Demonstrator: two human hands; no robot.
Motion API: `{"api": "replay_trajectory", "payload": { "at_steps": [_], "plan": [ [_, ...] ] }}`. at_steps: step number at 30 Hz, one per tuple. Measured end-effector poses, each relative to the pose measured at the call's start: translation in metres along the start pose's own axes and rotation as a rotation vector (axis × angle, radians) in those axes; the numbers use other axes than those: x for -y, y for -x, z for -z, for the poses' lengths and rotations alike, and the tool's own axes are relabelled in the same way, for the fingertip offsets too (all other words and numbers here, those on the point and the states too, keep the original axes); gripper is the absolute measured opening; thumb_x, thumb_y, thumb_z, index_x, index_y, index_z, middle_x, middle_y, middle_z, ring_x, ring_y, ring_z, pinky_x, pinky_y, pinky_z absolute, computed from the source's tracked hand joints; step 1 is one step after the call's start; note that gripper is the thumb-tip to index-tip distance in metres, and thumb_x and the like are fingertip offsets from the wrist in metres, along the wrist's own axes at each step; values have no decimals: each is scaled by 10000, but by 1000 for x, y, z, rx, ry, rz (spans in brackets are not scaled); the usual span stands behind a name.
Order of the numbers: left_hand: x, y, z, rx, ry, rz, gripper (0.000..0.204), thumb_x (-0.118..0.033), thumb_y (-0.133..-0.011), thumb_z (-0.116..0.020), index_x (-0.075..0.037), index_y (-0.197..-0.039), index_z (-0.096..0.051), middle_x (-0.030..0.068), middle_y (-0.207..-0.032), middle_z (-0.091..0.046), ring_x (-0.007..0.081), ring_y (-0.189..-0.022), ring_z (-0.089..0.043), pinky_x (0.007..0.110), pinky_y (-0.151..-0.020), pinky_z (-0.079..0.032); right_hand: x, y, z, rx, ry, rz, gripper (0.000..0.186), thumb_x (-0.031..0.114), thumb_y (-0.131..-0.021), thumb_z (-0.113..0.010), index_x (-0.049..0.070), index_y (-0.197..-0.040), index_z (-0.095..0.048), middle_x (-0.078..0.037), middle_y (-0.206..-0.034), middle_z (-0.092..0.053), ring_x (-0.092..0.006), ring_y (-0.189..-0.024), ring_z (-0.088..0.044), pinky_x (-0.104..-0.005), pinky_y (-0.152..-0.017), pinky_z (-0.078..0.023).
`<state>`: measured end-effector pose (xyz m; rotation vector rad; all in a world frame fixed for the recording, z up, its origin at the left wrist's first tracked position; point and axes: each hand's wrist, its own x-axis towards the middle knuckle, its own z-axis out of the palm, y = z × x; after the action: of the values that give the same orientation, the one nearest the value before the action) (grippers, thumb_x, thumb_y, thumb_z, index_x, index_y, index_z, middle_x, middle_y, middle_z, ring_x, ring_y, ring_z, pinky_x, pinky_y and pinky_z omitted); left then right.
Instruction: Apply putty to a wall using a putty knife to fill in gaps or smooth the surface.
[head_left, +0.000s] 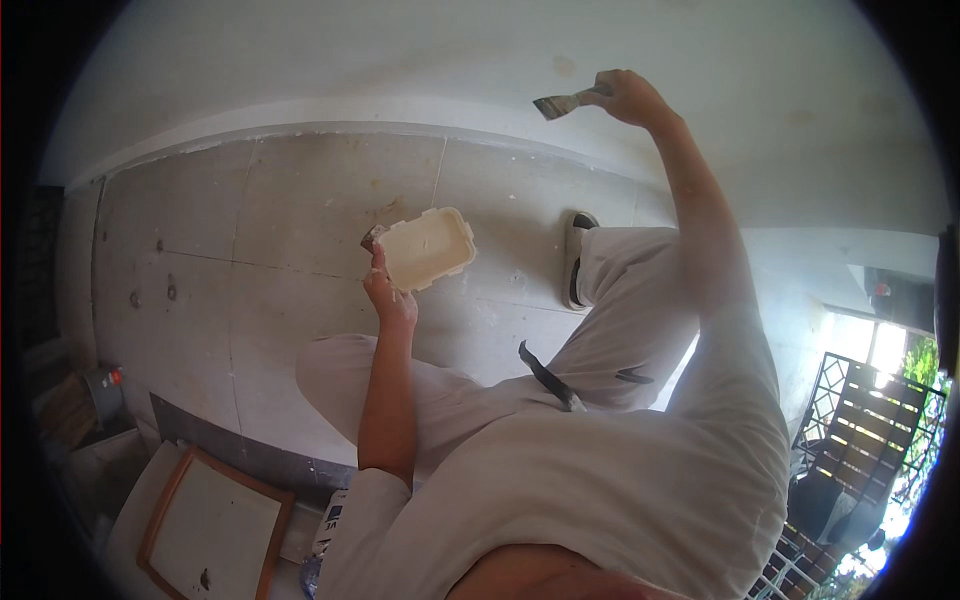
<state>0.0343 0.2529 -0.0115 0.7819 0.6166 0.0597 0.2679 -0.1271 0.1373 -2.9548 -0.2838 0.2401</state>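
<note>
The right hand (pixel 632 97) is closed around the handle of a putty knife (pixel 562 104), its blade directed left in front of the pale wall (pixel 700 60); whether the edge touches the wall cannot be told from this view. The left hand (pixel 388 296) grasps a cream tub (pixel 428 250) by its left side, above the floor (pixel 300 210), with the open face exposed; a small brown object (pixel 372 238) shows at the tub's corner beside the fingers and cannot be identified. The step in hand appears to be working the wall surface with the blade. For a good result, set the full width of the edge to the wall, hold a shallow angle and apply even pressure in 1 continuous stroke per pass. Bring the tub close beneath the blade when loading, and hold it level. Wipe the edge on the rim between passes. Treat 1 area at a time, such as the discoloured patch (pixel 563 66) near the knife
</note>
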Motion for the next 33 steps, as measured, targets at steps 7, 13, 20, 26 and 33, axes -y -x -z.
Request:
{"api": "replay_trajectory", "payload": {
  "at_steps": [7, 13, 20, 26, 33],
  "plan": [
    [1, -2, 4, 37, -41, -4, 485, -398, -1007, -458, -32, -1321, -505, 69, -1271, -590, 204, -1168, -564, 349, -1018, -417, 8, -1, -6, 280, -336, -40, 303, 302, -849, -701, -1, -857, -683, -102, -765, -669, -184, -698, -633, -319, -626, -490],
    [6, -6, 9, 65, 14, -53, 495, -409, -1003, -463, -23, -1307, -524, 69, -1269, -594, 194, -1163, -564, 343, -1007, -423, 95, 53, 25, 319, -424, 167, 184, 154, -893, -648, 31, -1026, -614, -69, -806, -646, -169, -702, -619, -306, -620, -480],
    [10, -26, 7, 56, 57, -94, 482, -413, -994, -480, -31, -1280, -540, 57, -1220, -603, 191, -1127, -568, 345, -981, -431, 152, 103, -4, -36, -140, 576, 280, 224, -880, -658, 31, -1053, -553, -121, -925, -551, -302, -867, -573, -412, -722, -486],
    [6, -27, -9, -32, 160, -39, 444, -329, -975, -562, 48, -1209, -556, 91, -1193, -595, 195, -1106, -570, 333, -950, -450, 156, 115, -30, -44, -95, 545, 297, 281, -883, -656, 46, -1019, -536, -121, -891, -588, -315, -823, -602, -417, -644, -495],
    [12, -30, -14, -47, 93, -68, 468, -336, -973, -569, 63, -1217, -549, 102, -1193, -593, 193, -1095, -570, 327, -961, -438, 161, 127, -47, 137, -4, 519, 231, 199, -913, -594, 64, -1059, -476, -140, -752, -615, -356, -608, -614, -432, -550, -487]
  ]
}}
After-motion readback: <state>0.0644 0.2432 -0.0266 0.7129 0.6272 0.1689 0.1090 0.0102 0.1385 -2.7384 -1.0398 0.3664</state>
